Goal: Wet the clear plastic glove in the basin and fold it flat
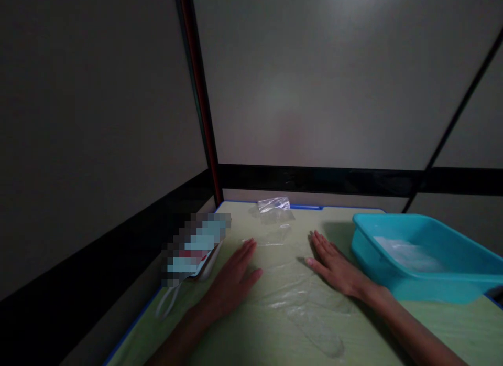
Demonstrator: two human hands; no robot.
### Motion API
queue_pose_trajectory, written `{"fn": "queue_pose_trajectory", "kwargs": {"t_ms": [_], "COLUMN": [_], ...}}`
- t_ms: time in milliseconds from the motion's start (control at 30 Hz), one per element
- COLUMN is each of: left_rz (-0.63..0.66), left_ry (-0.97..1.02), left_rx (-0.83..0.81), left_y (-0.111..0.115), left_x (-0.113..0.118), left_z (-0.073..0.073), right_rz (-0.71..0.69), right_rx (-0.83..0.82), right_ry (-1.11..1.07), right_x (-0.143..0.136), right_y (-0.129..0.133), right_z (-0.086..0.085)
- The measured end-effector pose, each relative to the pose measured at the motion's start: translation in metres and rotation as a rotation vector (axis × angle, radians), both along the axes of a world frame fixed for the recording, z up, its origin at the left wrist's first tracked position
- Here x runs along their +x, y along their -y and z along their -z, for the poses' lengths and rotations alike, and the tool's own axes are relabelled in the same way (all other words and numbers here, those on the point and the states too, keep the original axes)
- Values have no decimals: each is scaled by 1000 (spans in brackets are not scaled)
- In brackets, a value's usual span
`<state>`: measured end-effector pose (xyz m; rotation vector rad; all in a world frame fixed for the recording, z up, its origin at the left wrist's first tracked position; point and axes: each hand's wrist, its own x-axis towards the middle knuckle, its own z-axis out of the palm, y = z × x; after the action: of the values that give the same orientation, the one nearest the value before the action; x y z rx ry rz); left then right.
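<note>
A clear plastic bag (291, 282) lies spread and wrinkled on the table between my two hands. My left hand (233, 277) rests at its left side, fingers stretched out and thumb apart. On the right, my right hand (332, 264) lies with fingers extended and thumb pointing inward, by the bag's right edge. Neither hand grips anything. A smaller crumpled piece of clear plastic (275, 208) sits beyond the hands at the table's far edge. How firmly the palms press on the bag cannot be seen.
The pale green table (243, 334) has a blue rim. A turquoise tub (428, 290) with white, plastic-looking sheets (408, 253) inside stands at the right. A pixelated item (200, 245) with a white loop lies at the left. Grey wall panels (314, 93) rise behind.
</note>
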<state>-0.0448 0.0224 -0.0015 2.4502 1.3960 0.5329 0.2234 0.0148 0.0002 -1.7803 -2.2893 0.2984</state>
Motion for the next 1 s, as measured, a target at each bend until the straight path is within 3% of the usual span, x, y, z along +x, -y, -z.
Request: {"fn": "queue_pose_trajectory", "kwargs": {"t_ms": [167,433,567,700,767,1000], "left_rz": [85,81,74,78,88,47], "left_ry": [-99,-169,-161,-169,-166,-36], "left_rx": [65,67,67,82,90,126], "left_y": [2,4,5,4,4,7], "left_x": [1,4,5,5,5,6], "left_z": [-1,-3,-4,-2,-2,-4], "right_rz": [-38,65,-93,-387,-469,-460], "right_rx": [148,124,208,100,28,-50], "right_ry": [80,137,50,9,7,-81], "right_x": [-1,13,-9,-33,-36,-25], "right_y": [3,1,11,25,29,28], "right_z": [-3,2,-11,-20,-20,-26]}}
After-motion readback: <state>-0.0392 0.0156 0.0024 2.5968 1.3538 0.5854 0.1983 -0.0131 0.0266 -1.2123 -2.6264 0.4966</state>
